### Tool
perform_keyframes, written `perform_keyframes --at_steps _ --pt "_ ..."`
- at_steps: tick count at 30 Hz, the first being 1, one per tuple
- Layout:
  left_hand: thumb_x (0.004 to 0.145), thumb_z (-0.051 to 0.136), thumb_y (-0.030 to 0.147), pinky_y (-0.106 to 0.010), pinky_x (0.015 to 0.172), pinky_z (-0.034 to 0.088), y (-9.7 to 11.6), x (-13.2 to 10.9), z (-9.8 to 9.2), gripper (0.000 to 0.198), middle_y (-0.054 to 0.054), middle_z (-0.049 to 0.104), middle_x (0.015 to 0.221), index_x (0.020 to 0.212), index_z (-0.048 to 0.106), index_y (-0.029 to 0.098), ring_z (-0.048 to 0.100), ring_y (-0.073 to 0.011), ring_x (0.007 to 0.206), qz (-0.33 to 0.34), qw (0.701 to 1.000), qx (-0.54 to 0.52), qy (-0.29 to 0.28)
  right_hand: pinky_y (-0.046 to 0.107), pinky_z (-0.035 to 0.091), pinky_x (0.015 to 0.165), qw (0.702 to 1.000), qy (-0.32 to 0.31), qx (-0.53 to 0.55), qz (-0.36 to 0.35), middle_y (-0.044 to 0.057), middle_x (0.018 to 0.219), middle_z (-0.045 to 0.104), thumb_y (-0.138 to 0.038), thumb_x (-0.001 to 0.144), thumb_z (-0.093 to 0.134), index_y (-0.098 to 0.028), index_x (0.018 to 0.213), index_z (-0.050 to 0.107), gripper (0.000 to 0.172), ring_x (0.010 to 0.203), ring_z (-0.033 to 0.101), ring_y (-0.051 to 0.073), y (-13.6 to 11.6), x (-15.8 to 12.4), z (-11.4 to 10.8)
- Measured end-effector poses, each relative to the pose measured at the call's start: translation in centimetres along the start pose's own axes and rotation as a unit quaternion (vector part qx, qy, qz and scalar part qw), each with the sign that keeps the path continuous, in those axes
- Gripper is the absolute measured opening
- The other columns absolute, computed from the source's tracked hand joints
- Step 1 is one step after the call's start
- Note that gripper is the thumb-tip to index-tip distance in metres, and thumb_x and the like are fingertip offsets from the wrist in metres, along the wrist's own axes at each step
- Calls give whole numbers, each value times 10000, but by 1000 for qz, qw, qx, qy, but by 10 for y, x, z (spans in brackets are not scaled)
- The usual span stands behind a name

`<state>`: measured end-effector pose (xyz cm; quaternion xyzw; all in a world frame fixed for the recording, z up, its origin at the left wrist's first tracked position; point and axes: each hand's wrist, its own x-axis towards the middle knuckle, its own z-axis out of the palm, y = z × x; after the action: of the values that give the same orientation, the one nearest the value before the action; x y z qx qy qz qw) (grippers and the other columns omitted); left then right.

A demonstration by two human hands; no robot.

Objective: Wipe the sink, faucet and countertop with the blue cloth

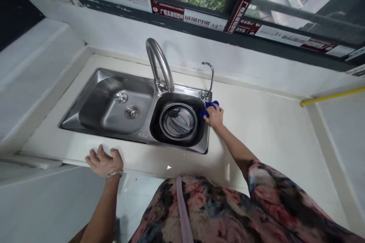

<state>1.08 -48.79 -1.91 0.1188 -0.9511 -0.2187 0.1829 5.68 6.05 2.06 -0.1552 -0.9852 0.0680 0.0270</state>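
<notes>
My right hand (pixel 214 116) is closed on a blue cloth (pixel 209 107) and presses it against the right rim of the steel double sink (pixel 142 136), just below the small curved tap (pixel 209 78). My left hand (pixel 103 160) rests on the front edge of the pale countertop (pixel 265 129), fingers curled over the edge and holding nothing that I can see; a bracelet sits on its wrist. The right basin holds a round steel strainer basket (pixel 178 121).
A tall gooseneck faucet (pixel 159 64) stands between the two basins. The left basin has a drain (pixel 131 111). A window with red and white stickers runs along the back wall. A yellow rod (pixel 330 97) pokes in at the right.
</notes>
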Motion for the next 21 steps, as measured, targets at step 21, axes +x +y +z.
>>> perform_keyframes --at_steps 21 --pt "978 576 337 -763 1267 226 22 -1 -10 630 -350 394 1640 1498 529 -16 262 -528 1597 -21 999 -42 -23 589 246 1172 997 -41 -23 -61 132 1244 744 -341 941 607 -228 1133 755 268 1473 386 389 -46 -100 -3"
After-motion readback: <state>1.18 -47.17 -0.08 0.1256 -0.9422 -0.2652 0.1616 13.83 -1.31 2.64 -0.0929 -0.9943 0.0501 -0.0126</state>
